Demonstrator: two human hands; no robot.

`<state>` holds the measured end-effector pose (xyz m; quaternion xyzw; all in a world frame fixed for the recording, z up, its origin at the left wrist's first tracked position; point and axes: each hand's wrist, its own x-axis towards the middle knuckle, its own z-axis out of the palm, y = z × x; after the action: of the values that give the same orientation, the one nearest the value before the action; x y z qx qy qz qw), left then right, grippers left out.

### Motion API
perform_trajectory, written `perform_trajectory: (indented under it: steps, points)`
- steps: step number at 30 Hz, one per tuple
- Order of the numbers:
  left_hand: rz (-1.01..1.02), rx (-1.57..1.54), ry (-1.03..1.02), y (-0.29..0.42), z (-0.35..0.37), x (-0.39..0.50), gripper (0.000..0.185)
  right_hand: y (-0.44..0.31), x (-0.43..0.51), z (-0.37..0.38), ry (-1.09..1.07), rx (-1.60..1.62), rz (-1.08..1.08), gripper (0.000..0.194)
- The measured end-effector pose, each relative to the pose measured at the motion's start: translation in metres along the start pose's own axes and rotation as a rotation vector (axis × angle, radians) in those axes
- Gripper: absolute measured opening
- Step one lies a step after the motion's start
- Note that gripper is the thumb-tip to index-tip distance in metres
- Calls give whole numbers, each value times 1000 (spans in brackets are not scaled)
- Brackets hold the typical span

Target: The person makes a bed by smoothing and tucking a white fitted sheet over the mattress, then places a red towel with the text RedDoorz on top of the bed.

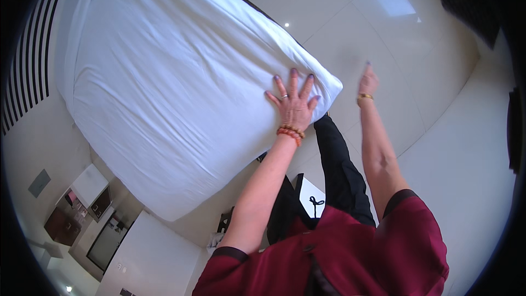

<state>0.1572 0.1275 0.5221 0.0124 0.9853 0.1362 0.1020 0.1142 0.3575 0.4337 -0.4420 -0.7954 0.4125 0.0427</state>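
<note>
A white sheet (176, 74) covers the mattress of a bed, with long creases running across it. My left hand (294, 103) lies palm down near the mattress corner (332, 86), its fingers spread and pressed on the cloth. It wears a ring, and beaded bracelets circle the wrist. To the right of that corner, my right hand (368, 82) is held over the floor, apart from the sheet. It is seen edge-on and slightly blurred, so how its fingers are set is unclear. A gold-coloured bracelet (365, 97) is on that wrist.
Glossy floor tiles (394, 49) run along the bed's right side to a pale wall (460, 131). A dark object (468, 4) stands at upper right. Black stripes (35, 45) show beyond the bed at left. Cabinets (63, 224) appear at lower left.
</note>
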Motion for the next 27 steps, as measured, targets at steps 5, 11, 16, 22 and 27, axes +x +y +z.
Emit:
perform_trajectory:
  steps: [5,11,16,22,27]
  points:
    - [8,132,-50,-24,18,-4,52,22,-50,18,-179,87,-66,38]
    - [56,102,-38,-40,36,-12,53,2,-102,72,-760,44,-360,41]
    - [3,158,-91,-42,26,-8,60,6,-91,69,-533,107,-16,46]
    - [9,90,-72,-35,25,-3,60,88,-112,48,-554,283,23,43]
    - [106,32,-21,-29,40,10,52,127,-115,67,-665,196,331,44]
